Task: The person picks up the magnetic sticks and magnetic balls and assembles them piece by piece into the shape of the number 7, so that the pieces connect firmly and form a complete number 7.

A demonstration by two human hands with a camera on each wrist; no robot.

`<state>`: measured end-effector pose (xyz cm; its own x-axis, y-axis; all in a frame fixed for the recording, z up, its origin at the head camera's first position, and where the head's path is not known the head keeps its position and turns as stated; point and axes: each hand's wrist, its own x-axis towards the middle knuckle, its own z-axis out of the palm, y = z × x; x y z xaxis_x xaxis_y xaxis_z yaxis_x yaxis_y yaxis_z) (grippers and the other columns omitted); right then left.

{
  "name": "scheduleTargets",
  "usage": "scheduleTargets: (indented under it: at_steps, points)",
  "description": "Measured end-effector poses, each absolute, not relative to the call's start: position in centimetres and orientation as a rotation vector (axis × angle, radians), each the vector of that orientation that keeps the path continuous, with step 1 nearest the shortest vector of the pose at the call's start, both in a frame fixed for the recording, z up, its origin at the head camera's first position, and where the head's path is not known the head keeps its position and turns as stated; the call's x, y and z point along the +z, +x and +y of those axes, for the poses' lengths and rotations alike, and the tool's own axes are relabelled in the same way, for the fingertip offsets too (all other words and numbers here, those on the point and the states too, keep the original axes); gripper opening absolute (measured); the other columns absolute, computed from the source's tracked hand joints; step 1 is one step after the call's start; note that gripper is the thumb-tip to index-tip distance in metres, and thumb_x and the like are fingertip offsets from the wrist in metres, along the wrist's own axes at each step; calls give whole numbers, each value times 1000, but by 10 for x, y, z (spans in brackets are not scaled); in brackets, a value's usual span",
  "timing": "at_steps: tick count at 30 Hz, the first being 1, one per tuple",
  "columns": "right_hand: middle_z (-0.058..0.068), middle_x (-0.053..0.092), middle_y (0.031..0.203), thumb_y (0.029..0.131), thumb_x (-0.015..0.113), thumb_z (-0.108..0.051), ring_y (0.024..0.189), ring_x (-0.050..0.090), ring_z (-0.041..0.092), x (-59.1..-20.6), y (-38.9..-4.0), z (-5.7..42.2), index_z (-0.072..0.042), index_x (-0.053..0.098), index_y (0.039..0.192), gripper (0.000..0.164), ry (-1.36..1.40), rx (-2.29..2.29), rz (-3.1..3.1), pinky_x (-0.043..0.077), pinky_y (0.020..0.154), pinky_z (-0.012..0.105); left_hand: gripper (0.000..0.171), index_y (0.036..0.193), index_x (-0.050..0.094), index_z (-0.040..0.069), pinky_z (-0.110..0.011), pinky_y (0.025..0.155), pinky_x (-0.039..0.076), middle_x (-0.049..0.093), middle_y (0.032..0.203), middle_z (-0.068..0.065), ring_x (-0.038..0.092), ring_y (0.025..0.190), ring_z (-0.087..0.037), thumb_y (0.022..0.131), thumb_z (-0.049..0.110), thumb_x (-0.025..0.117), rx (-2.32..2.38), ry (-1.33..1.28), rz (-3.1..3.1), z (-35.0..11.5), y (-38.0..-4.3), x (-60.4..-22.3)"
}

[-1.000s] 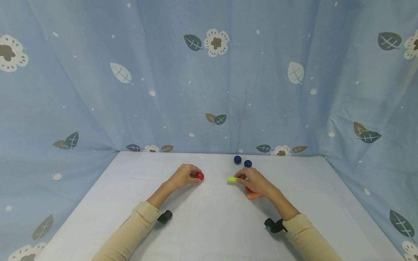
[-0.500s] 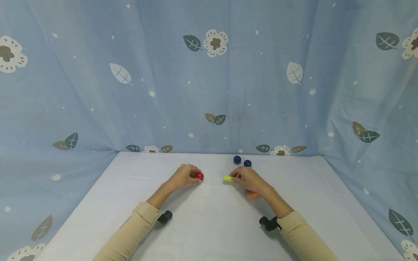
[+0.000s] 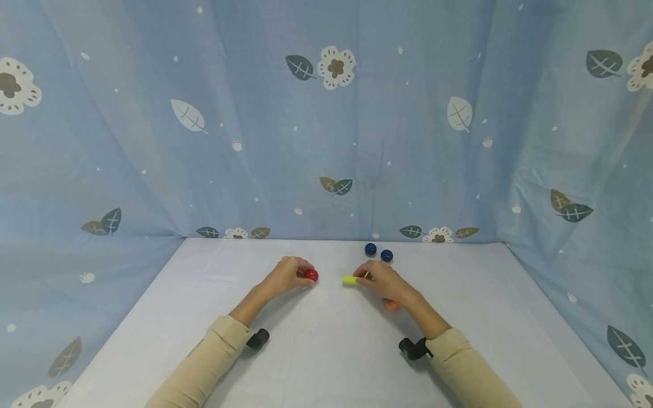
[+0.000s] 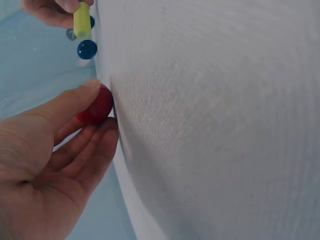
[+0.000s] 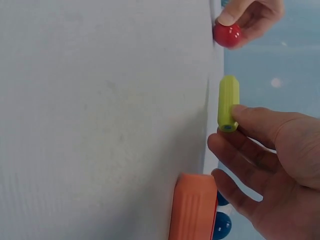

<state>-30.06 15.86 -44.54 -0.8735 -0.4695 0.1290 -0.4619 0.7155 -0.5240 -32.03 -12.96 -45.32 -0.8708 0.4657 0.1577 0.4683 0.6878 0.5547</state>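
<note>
My left hand [image 3: 285, 276] holds a glossy red ball [image 3: 312, 276] between thumb and fingers, low at the white table. In the left wrist view, the thumb lies over the ball [image 4: 98, 106]. To the right of it, my right hand [image 3: 385, 279] pinches a short yellow-green ridged stick [image 3: 349, 280], whose free end points left toward the ball. The right wrist view shows a small hole in the near end of the stick [image 5: 229, 102]. Partly under the right hand lies an orange ridged block [image 5: 194, 210]. A sliver of something red shows beside the block, mostly hidden.
Two dark blue balls [image 3: 370, 249] [image 3: 386, 255] sit behind the right hand, near the back edge of the white table [image 3: 326, 351]. A blue patterned curtain [image 3: 275, 141] hangs behind the table. Black wrist cameras [image 3: 257, 339] [image 3: 414, 348] stick out from both sleeves.
My right hand has moved left with the yellow-green stick, nearer the red ball, away from the orange block. The left hand and red ball have stayed in place.
</note>
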Motion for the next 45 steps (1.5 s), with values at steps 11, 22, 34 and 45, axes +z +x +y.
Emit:
scheduleTargets:
  at_steps: [11,22,34,45]
  points:
    - [1,70,96,92,68,-13,83,63,8,-450,-302,147,-8,74,104,15,-841,-890,2899,52,71,19,32,107,73,4,-32,81,57,74,95,-5,66,86,-13,79,15,82,-957,-791,-2885,-129,-321,-454]
    - [3,71,97,92,68,-12,83,64,10,-449,-305,142,-7,74,104,15,-821,-892,2889,52,69,18,33,107,73,2,-31,79,57,74,94,-6,66,84,-14,78,15,83,-957,-796,-2880,-128,-323,-453]
    - [4,72,99,92,68,-11,85,64,11,-447,-311,130,-6,74,105,16,-852,-913,2859,53,71,20,34,108,73,3,-30,79,57,74,95,-5,66,83,-12,78,16,83,-945,-775,-2902,-129,-324,-453]
    - [4,72,98,93,67,-12,83,64,10,-447,-315,121,-7,74,106,16,-867,-903,2846,54,72,22,34,108,73,4,-28,78,57,74,93,-4,66,82,-9,78,18,83,-973,-762,-2921,-129,-325,-453]
